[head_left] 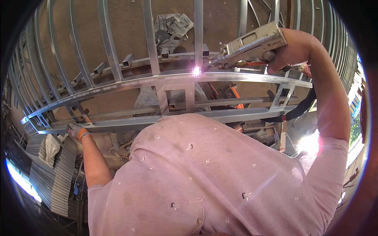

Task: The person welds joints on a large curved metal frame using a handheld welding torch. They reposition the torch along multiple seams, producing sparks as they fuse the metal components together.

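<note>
My right hand (pixel 293 49) is closed around the grip of a welding gun (pixel 252 44), its pale metal body slanting down to the left. At the gun's tip a bright pinkish-white weld spot (pixel 196 71) glows where an upright square tube (pixel 198 31) meets the curved metal rail (pixel 130 83). My left hand (pixel 77 131), in a grey glove with an orange cuff, is far to the left. Its fingers are curled at the lower metal rail (pixel 114 128), partly hidden by it.
Upright metal bars (pixel 75 43) run along the frame on both sides. Short tube offcuts (pixel 128 60) lie behind the curved rail. Crumpled sheet metal (pixel 173 25) is on the dirt floor. A dark sleeved cable (pixel 301 108) hangs at right; corrugated sheets (pixel 53 173) stand lower left.
</note>
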Motion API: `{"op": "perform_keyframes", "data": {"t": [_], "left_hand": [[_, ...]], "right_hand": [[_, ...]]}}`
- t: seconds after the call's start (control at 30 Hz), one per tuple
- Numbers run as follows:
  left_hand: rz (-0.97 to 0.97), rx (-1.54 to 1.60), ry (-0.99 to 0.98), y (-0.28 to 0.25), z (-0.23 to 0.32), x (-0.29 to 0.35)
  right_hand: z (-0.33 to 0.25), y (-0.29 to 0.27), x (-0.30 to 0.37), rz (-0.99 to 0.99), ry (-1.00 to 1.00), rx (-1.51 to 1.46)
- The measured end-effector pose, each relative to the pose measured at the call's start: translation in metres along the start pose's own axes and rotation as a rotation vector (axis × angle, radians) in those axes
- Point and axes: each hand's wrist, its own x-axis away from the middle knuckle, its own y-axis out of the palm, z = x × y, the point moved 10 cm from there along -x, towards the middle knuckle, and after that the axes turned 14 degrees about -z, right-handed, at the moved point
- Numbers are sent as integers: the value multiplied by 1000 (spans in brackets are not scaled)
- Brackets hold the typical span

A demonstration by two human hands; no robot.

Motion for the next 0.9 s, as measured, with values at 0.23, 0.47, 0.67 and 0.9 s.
{"op": "perform_keyframes", "data": {"t": [0.23, 0.47, 0.67, 0.9], "left_hand": [[-20, -30, -118, -1, 5, 7], [-1, -7, -123, -1, -2, 6], [-19, -206, 143, 1, -11, -20], [-4, -232, 52, -1, -23, -23]], "right_hand": [[-6, 0, 2, 10, -11, 47], [-2, -1, 1, 19, -18, 19], [-1, -1, 2, 25, -32, 11], [4, 1, 1, 9, -21, -6]]}}
